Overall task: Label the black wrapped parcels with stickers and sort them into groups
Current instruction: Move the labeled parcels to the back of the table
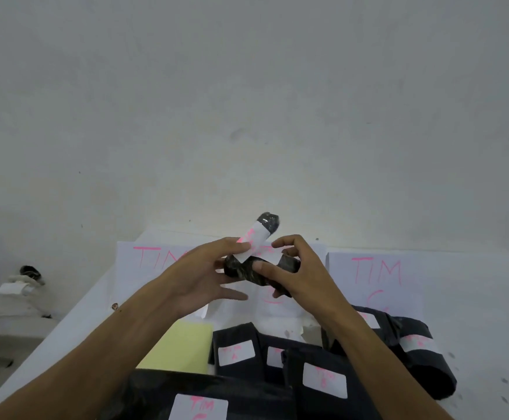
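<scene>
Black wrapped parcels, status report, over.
Left hand and right hand both gripping small black wrapped parcels with white stickers, held above the white table. Labelled parcels piled near. Nothing obstructing.

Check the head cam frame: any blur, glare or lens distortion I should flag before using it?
Head view: soft all over, with motion blur on both hands, left hand and right hand, and the parcel they hold; pink writing on its sticker unreadable; flat, even light, faint shadows, slight sheen on the black wrap; wide-angle bowing at the table edges; the sheet reads TIM.
</scene>
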`<act>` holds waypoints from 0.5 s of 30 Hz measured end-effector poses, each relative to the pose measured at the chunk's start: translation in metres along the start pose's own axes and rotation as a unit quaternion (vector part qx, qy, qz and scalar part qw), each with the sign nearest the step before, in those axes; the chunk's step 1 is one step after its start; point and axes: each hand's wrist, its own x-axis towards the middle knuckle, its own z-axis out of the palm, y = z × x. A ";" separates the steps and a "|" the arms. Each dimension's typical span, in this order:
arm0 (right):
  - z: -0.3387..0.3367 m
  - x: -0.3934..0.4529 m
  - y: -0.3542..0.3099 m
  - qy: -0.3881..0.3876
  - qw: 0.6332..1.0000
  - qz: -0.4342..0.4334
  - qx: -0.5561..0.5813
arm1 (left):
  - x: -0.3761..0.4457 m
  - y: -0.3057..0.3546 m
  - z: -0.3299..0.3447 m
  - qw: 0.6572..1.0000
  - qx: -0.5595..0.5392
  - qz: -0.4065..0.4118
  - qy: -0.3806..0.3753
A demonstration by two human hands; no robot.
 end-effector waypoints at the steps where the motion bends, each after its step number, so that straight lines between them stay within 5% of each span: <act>1: 0.002 0.003 -0.003 -0.003 1.000 -0.005 0.004 | 0.002 0.003 0.000 1.000 -0.005 0.006 -0.011; 15: -0.003 0.040 -0.012 0.004 0.975 0.030 0.221 | 0.031 0.035 0.002 0.990 0.109 0.086 -0.014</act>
